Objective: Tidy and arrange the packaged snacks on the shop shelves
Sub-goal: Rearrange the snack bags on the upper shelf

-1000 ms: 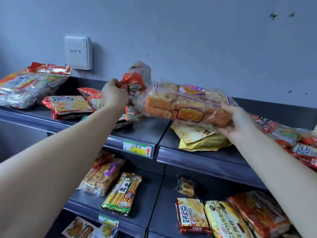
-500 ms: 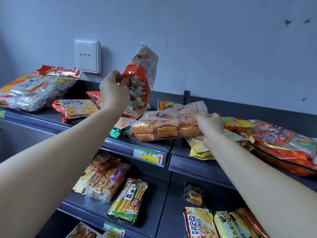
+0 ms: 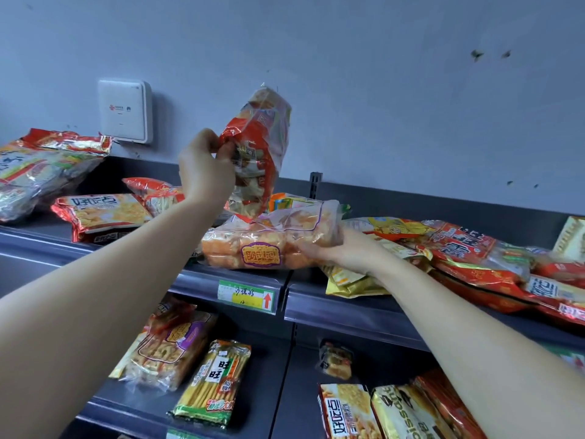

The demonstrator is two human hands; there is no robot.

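Lowered since half a second ago, the clear bag of orange cakes [image 3: 262, 245] now lies at the front edge of the top shelf [image 3: 348, 308], above the price tag [image 3: 247, 296], with the right grip [image 3: 345, 248] curled round its right end. The left grip [image 3: 205, 171] pinches the red snack packet [image 3: 262, 137] upright, just above that bag.

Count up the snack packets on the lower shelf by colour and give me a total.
Clear bag with purple label: 1
Green stick-biscuit packet: 1
Small clear packet: 1
Red packets: 2
Gold packet: 1
Total: 6, not counting a reddish packet half hidden behind the purple-label bag.
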